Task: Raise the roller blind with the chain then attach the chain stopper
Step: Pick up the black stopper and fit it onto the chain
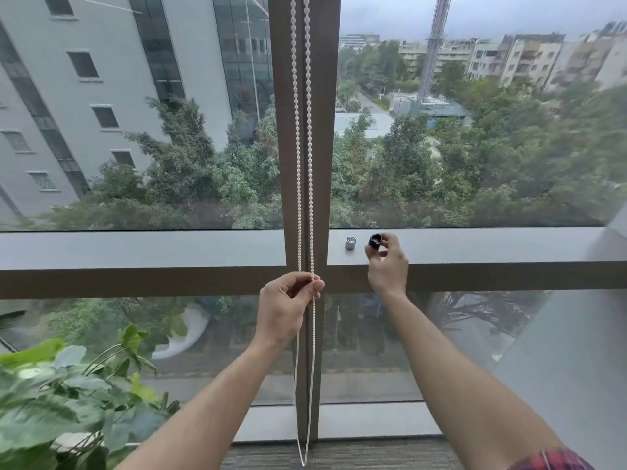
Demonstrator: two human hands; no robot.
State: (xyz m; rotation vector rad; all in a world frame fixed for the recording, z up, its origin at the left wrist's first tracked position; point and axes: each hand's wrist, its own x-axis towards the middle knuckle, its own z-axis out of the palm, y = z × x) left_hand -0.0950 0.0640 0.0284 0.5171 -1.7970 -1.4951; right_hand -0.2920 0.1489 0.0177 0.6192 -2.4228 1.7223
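A white beaded chain (298, 147) hangs in a double strand down the brown window mullion (325, 130), its loop ending near the floor. My left hand (286, 308) pinches the right strand between thumb and fingers just below the horizontal frame bar. My right hand (386, 264) is raised at the grey ledge (169, 247) and holds a small black chain stopper (374, 241) by the fingertips. A small grey cylindrical piece (350, 243) stands on the ledge just left of it. The blind itself is out of view above.
A leafy green plant (61, 395) fills the lower left corner. Grey carpet (339, 452) lies below the window. A pale wall or column (576, 351) rises at the right. Buildings and trees show through the glass.
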